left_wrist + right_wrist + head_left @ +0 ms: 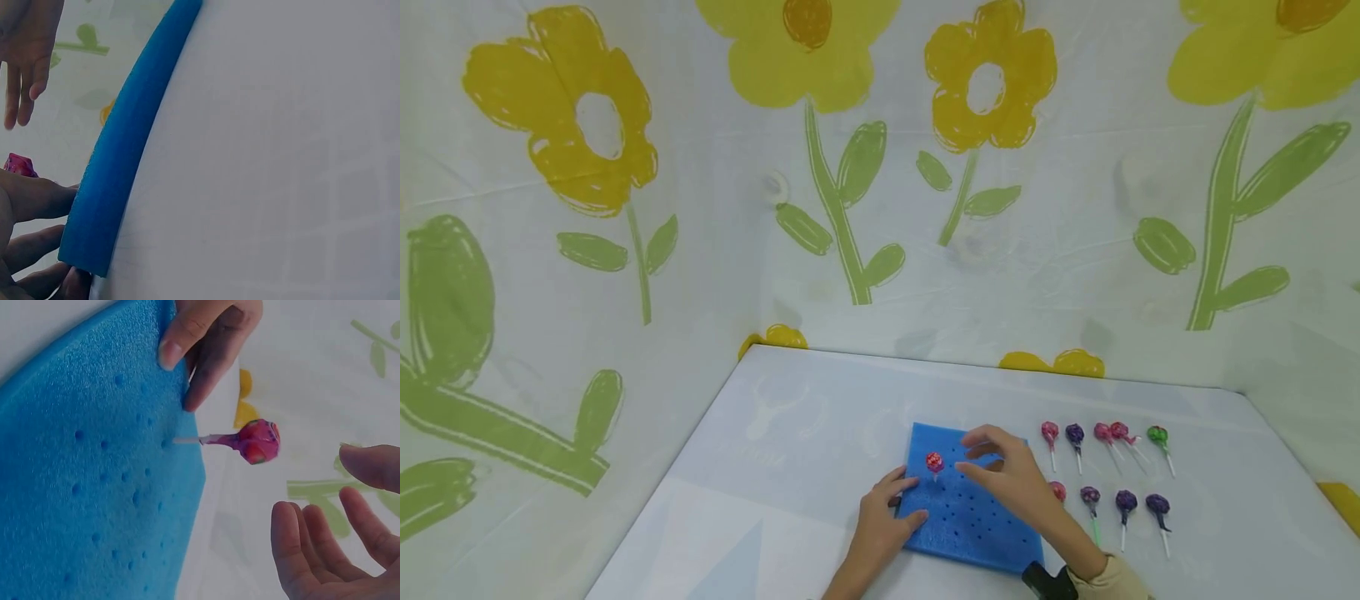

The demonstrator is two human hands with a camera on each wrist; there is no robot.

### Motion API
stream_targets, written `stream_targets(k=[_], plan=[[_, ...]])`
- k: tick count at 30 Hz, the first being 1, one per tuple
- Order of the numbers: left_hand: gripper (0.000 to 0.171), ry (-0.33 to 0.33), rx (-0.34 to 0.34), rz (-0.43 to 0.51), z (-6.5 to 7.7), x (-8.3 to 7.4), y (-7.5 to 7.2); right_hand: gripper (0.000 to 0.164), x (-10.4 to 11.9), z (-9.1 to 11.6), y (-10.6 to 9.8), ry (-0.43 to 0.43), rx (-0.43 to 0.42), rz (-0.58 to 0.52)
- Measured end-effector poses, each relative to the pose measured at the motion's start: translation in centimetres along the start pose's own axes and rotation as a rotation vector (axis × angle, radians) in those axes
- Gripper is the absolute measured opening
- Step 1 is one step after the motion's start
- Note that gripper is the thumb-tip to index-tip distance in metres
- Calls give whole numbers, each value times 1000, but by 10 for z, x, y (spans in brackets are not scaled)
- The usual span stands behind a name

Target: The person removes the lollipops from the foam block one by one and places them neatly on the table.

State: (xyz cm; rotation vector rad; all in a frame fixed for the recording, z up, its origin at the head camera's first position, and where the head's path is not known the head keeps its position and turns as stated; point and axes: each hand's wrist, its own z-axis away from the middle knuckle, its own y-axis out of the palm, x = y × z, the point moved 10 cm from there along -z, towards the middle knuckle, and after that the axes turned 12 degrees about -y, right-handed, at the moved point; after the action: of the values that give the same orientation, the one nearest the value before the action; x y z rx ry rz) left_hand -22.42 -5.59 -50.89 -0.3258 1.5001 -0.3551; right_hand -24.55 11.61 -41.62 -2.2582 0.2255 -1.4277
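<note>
A blue foam board point(955, 517) dotted with small holes lies on the white table. One pink-red wrapped lollipop point(934, 461) stands with its stick in a hole near the far left part of the board; the right wrist view shows its wrapped head point(258, 442). My left hand point(880, 517) grips the board's left edge, thumb on the top surface and other fingers at the side. Over the board, to the right of the lollipop, my right hand point(1011, 475) hovers with fingers apart and loosely bent, holding nothing. A gap separates its fingers point(289, 537) from the lollipop.
Right of the board, several wrapped lollipops lie in two rows: a purple one point(1075, 434) and a green one point(1158, 436) are in the back row, another purple one point(1126, 502) in the front row. A flower-printed curtain point(925, 317) stands behind the table.
</note>
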Motion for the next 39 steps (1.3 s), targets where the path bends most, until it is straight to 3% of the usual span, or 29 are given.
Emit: stream_targets(k=[10,19,24,33,39], plan=[[43,-23,4,-25,-1,1,0,28,-3,-7,27,-12,36,13],[43,-6,5,-11,-2,-2,0,26,-11,-12,41,-52,6,35],[44,-19,6,-12,-3,0,0,23,-17,-12,50,-31,19,54],[44,-25,16,-3,-3,-1,2,22,-23,-10,49,15,-24,25],[43,-26,3,-4,-2,1,1,21,-20,-8,48,-10,-50,-25]])
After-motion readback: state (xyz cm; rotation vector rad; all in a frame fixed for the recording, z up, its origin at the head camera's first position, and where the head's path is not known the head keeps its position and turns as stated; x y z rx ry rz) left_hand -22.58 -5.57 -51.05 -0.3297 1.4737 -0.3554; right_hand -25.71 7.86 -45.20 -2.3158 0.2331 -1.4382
